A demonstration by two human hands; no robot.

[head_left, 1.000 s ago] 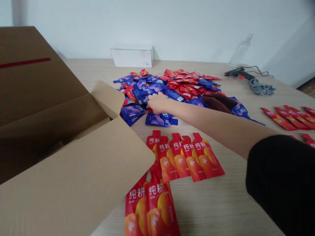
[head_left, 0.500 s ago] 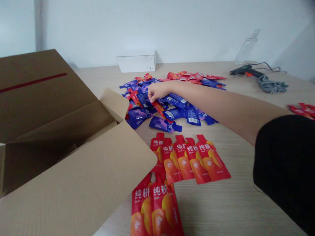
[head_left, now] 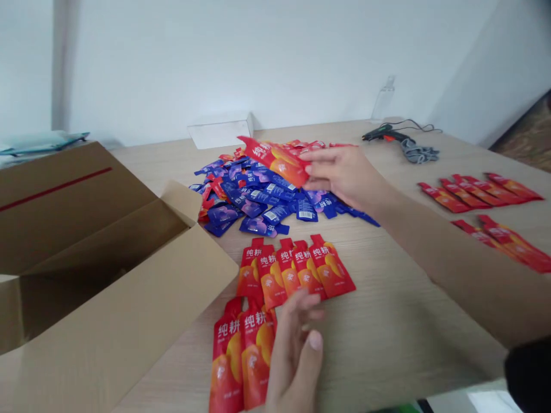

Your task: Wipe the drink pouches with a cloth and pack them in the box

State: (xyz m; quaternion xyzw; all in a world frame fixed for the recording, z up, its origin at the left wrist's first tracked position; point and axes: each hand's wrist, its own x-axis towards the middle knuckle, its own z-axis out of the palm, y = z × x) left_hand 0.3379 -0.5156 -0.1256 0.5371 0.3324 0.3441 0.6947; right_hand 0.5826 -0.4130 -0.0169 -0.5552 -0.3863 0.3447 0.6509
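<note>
My right hand [head_left: 340, 172] grips a red pouch [head_left: 275, 159] by its bottom end, held above the pile of blue pouches [head_left: 258, 195] and red ones. My left hand [head_left: 297, 350] is near the front, slightly blurred, with fingers apart and nothing between them. Beside and beyond it, a row of several overlapping red pouches [head_left: 331, 269] lies on the table, printed side up. Two more red pouches [head_left: 256, 355] lie side by side just left of my left hand.
An open cardboard box [head_left: 129, 321] fills the left side. More red pouches [head_left: 486, 192] lie in rows at the right. At the back are a white box [head_left: 221, 132], a clear bottle [head_left: 383, 100], a glue gun [head_left: 385, 133] and grey gloves [head_left: 419, 152].
My right hand has lifted a red pouch out of the pile and moved right. My left hand has come into view at the front. The view has shifted right, showing more pouches there.
</note>
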